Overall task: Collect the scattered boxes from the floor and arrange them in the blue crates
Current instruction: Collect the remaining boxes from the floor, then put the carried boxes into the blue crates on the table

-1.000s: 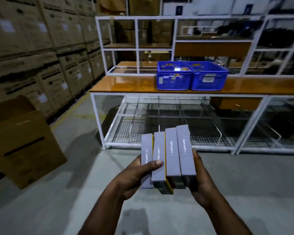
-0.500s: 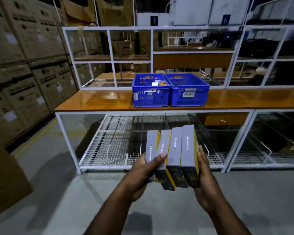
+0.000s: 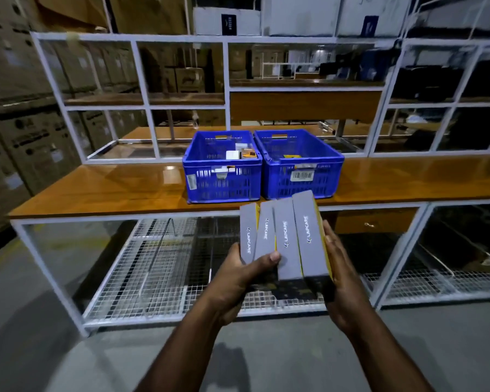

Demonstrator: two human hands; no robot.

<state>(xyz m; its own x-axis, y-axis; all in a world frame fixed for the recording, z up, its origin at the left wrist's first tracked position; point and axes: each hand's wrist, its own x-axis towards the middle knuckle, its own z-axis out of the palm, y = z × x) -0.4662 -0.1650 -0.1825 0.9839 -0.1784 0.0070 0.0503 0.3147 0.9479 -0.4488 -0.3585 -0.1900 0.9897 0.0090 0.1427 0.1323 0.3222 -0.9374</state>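
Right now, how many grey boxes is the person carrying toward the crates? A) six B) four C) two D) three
B: four grey boxes stand side by side, gripped between the left hand and the right hand, in front of the two blue crates on the wooden table.

One head view, wide-angle, looks forward and down from standing height. The hands [image 3: 289,278] sit close at lower centre; the desk [image 3: 111,190] crosses mid-frame, facing the camera squarely.
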